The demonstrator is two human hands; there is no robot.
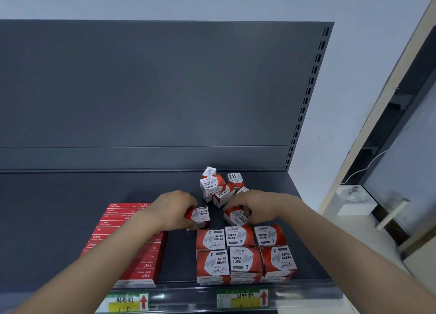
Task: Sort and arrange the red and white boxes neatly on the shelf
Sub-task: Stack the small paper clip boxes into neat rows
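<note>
left hand [174, 207] grips red-and-white cardboard paper-clip box [199, 215] | right hand [256, 202] grips second such box [236, 217] | both at 12 o'clock of tidy box rows [240, 250]

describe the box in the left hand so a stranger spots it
On the dark grey shelf, find the neat block of paper clip boxes at front right. Just behind its left corner, the left hand grips one box: the paper clip box farthest left, nearest the flat red staple boxes.
</note>
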